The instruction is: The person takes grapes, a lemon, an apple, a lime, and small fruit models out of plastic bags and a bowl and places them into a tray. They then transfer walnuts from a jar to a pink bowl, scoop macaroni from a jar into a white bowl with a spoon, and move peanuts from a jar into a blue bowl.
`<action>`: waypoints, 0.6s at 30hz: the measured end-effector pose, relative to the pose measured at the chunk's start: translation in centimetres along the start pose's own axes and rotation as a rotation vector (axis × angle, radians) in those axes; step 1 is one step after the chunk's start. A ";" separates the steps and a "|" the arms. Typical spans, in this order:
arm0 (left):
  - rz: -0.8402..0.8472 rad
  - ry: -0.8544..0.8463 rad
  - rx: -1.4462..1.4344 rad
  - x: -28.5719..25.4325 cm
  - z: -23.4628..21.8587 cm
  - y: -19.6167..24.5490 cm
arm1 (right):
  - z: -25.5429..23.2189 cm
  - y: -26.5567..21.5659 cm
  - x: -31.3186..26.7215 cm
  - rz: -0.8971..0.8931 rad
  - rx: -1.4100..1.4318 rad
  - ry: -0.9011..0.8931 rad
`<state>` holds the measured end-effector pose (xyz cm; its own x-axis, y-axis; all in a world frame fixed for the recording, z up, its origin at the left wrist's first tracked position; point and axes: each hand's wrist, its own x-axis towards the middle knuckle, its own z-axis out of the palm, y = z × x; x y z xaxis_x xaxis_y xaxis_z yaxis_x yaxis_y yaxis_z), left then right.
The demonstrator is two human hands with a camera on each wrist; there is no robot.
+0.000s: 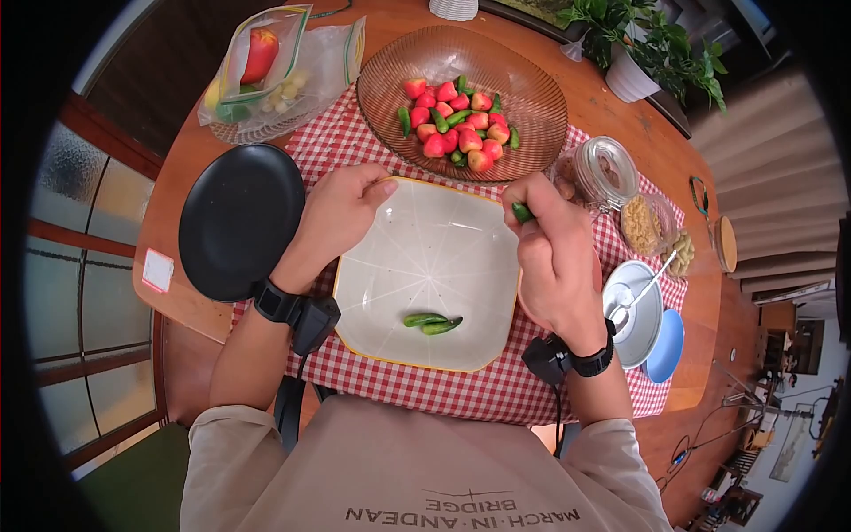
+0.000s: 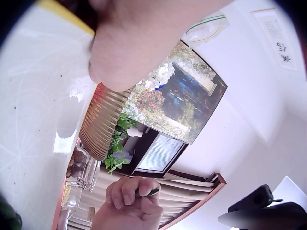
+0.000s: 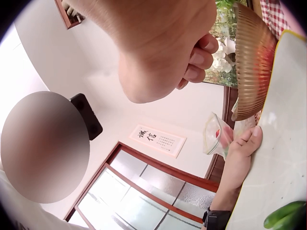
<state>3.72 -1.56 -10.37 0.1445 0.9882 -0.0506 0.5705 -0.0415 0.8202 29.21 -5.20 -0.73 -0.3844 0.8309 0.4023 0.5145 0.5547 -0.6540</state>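
Note:
A square white dish [image 1: 417, 235] with a yellow rim lies before me on the checked cloth. My left hand [image 1: 341, 208] grips its far left corner, thumb over the rim. Two small green cucumbers [image 1: 432, 324] lie side by side in the near part of the dish. Above the dish's right edge, my right hand [image 1: 556, 253] holds another small green cucumber [image 1: 522, 212] in curled fingers, one end poking out. In the left wrist view, that fist [image 2: 129, 203] shows the cucumber's dark tip. Beyond the dish stands a ribbed amber glass bowl [image 1: 377, 89] of red-yellow apples [image 1: 470, 140] and more green cucumbers.
A black oval plate [image 1: 239, 222] sits at left, with clear bags [image 1: 332, 66] of fruit behind it. To the right are an open glass jar [image 1: 612, 173], a container of yellow pieces [image 1: 640, 223], a white bowl with a spoon [image 1: 634, 310] and a blue dish [image 1: 667, 346].

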 end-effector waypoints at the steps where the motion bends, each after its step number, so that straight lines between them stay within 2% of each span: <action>1: -0.004 -0.002 0.005 0.0 0.0 0.1 | 0.0 0.0 0.0 0.000 0.000 0.000; 7: 0.001 0.001 -0.005 0.0 0.1 0.0 | -0.3 -0.2 0.3 -0.011 0.034 0.032; 9: 0.007 0.003 -0.002 0.0 0.0 0.0 | -0.5 -0.4 0.2 -0.001 0.042 -0.046; 18: 0.003 -0.003 0.009 0.1 0.0 -0.1 | -0.6 0.0 0.0 0.007 0.062 -0.107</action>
<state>3.68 -1.50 -10.46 0.1489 0.9876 -0.0500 0.5777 -0.0458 0.8150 29.60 -5.17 -0.34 -0.4624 0.8234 0.3288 0.4702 0.5421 -0.6964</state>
